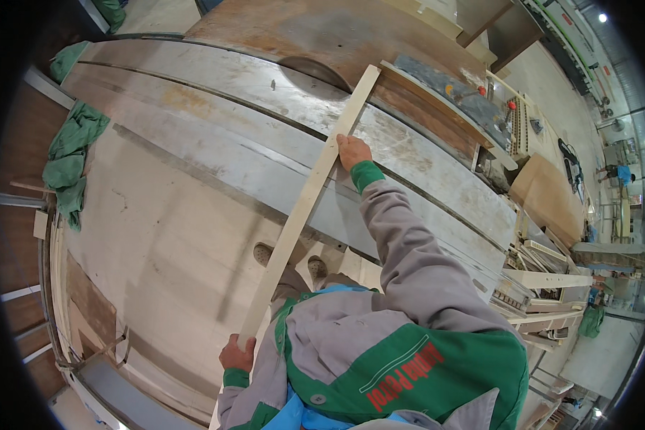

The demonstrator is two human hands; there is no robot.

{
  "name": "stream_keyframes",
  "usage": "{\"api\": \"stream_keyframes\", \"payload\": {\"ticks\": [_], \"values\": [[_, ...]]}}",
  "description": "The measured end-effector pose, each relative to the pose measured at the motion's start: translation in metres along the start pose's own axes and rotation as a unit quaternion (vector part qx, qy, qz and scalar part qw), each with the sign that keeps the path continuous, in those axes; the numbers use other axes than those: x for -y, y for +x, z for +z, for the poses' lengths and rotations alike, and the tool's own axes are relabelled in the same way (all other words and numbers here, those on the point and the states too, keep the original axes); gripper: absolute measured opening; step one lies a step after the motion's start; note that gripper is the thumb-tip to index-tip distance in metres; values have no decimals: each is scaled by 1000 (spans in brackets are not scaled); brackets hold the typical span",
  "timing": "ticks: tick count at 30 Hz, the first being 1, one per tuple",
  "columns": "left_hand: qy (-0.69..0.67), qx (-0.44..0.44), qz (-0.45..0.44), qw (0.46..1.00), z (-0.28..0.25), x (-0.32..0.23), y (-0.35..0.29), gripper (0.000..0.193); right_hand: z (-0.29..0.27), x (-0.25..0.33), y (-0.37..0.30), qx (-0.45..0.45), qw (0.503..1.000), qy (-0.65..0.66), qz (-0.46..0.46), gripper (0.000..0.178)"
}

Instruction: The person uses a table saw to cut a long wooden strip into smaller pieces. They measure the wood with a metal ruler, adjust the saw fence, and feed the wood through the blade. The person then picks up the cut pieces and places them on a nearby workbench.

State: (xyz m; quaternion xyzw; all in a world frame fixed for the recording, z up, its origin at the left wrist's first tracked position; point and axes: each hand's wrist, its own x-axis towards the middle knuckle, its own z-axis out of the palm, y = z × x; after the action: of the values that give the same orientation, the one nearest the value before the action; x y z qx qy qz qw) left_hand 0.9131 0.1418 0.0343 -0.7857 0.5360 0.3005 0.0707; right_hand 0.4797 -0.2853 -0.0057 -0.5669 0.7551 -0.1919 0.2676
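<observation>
A long pale wooden batten (301, 218) slants from near my body up over a metal machine table (229, 118). My left hand (236, 352) is closed around its near end, low beside my hip. Farther along, my right hand (353, 150) grips the batten above the table, arm stretched forward. The batten's far end reaches past the dark gap in the tabletop, beside a dark half-round shape (315, 75). Whether the batten rests on the metal or hangs just above it, I cannot tell.
A brown board (258, 25) lies beyond the metal top. At right, a wooden fence-like rail (444, 107) and stacked timber offcuts (545, 279) stand close. Green cloth (75, 161) hangs at left. My shoes (263, 253) are on the pale floor. A distant person (618, 174) is at far right.
</observation>
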Motion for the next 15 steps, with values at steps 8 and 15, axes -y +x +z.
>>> {"api": "stream_keyframes", "payload": {"ticks": [8,15], "values": [[-4,-19,17,1000,2,7,4,58,0,2,3,-1,1000,-5,5,57],[-16,-14,17,1000,1,12,9,59,3,5,5,4,1000,27,5,56]]}}
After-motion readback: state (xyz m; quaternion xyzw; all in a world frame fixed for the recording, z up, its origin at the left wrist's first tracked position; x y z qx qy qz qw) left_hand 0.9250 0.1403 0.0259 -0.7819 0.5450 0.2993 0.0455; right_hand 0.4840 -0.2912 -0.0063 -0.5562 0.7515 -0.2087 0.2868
